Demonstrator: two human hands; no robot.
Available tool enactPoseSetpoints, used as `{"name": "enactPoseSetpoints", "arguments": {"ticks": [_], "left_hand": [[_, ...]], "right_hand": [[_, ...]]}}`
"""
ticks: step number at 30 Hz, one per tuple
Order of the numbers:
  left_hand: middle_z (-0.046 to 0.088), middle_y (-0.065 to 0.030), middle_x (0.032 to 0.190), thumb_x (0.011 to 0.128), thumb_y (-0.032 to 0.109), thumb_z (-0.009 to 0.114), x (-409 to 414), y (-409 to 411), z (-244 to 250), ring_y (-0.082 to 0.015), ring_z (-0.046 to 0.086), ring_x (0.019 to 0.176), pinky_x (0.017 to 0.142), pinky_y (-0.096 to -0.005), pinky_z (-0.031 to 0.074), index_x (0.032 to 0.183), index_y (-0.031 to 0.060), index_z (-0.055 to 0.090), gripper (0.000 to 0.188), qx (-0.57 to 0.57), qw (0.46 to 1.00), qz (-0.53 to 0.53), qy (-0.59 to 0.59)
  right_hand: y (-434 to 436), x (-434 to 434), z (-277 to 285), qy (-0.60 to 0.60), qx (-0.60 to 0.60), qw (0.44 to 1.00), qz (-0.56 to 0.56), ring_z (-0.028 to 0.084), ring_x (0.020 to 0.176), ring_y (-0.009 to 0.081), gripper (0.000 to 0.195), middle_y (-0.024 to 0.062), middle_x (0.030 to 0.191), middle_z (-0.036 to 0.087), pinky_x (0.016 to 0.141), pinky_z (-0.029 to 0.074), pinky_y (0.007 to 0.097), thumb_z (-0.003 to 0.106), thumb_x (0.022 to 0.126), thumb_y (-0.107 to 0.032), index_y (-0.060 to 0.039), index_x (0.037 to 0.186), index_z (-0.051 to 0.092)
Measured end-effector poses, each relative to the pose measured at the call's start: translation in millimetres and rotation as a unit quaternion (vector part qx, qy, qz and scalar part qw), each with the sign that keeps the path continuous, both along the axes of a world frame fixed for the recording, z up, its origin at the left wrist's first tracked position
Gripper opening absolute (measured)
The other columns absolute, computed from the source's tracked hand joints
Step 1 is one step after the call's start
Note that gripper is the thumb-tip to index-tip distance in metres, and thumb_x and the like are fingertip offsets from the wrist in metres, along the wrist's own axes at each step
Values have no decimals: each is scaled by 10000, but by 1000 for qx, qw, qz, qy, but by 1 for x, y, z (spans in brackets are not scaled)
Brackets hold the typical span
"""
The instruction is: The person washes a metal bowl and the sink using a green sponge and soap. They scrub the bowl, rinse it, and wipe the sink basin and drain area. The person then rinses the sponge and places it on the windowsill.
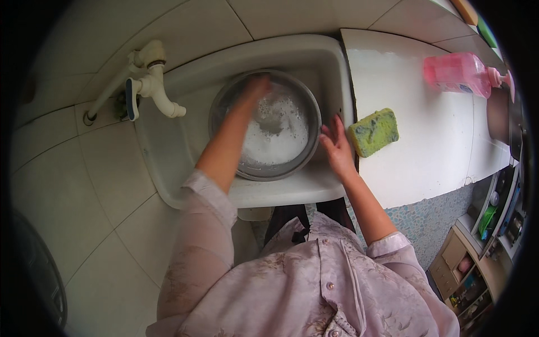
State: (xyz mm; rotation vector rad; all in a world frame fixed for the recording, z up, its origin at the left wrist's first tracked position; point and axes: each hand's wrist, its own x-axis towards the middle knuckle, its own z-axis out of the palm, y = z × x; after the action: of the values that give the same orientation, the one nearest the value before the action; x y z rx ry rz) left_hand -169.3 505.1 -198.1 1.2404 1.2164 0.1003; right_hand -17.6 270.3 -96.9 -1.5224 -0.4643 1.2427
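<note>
A round grey metal basin (313,145) stands in a white sink (181,143), with foamy, sudsy water (276,145) inside it. My left hand (257,86) is blurred over the far part of the basin, near the inner rim; its fingers are too smeared to tell whether they hold anything. At the basin's right side is my right hand (337,145), fingers spread, fingertips close to or against the outer rim, nothing in its grasp. Just right of that hand, a yellow-green sponge (374,132) with dark patches lies on the white counter near its left edge.
A white plastic tap (162,92) with a blue-faced lever reaches over the sink's left part. On the white counter (417,164), a pink pump bottle (459,75) lies at the back right beside a metal pot (499,113). Shelves and a wooden cabinet (448,261) stand at the lower right.
</note>
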Motion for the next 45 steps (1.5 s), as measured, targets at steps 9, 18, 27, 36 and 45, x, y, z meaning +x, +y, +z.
{"name": "enactPoseSetpoints", "arguments": {"ticks": [9, 18, 27, 36, 45], "left_hand": [[573, -175, 1018, 717, 149, 564, -25, -154, 23, -325, 520, 1018, 889, -439, 393, 989, 9, 581, 306, 215, 820, -490, 202], [458, -186, 1231, 780, 414, 559, -94, -75, 2, -276, 430, 1166, 1030, -492, 231, 1144, 36, 527, 525, 468, 736, -354, 338], [632, -128, 725, 839, 253, 524, 31, -154, 79, -311, 603, 727, 658, -368, 463, 887, 9, 606, 262, 152, 949, -272, 52], [565, -60, 1046, 828, 161, 622, 78, -187, 139, -118, 535, 957, 794, -258, 452, 1168, 21, 494, 389, 76, 963, 92, -242], [596, -103, 1044, 802, 130, 612, -40, -136, 135, -167, 582, 904, 787, -300, 475, 1119, 18, 547, 342, -16, 999, -31, 19]], "right_hand": [[7, 24, 30, -49, 46, 997, -20, 457, 1156, 201, 467, 140, 1276, 444, 973, 348, 300, 513, 873, -95, -56, 1314, 364], [-19, -24, 26, -62, -30, 994, 90, 546, 1051, 252, 396, 156, 1163, 543, 872, 435, 324, 554, 838, -120, -49, 1220, 475], [-32, 61, 77, -576, 60, 814, -54, 510, 999, 302, 257, 130, 1044, 557, 887, 390, 352, 623, 752, -60, -65, 1009, 607], [-25, 73, 64, -308, 6, 950, -56, 582, 916, 173, 418, 121, 1008, 612, 799, 465, 291, 661, 729, -46, -34, 1133, 554], [-17, -9, 26, -37, -64, 996, 44, 533, 1031, 199, 505, 141, 1122, 551, 880, 417, 292, 589, 839, -259, 0, 1243, 431]]}}
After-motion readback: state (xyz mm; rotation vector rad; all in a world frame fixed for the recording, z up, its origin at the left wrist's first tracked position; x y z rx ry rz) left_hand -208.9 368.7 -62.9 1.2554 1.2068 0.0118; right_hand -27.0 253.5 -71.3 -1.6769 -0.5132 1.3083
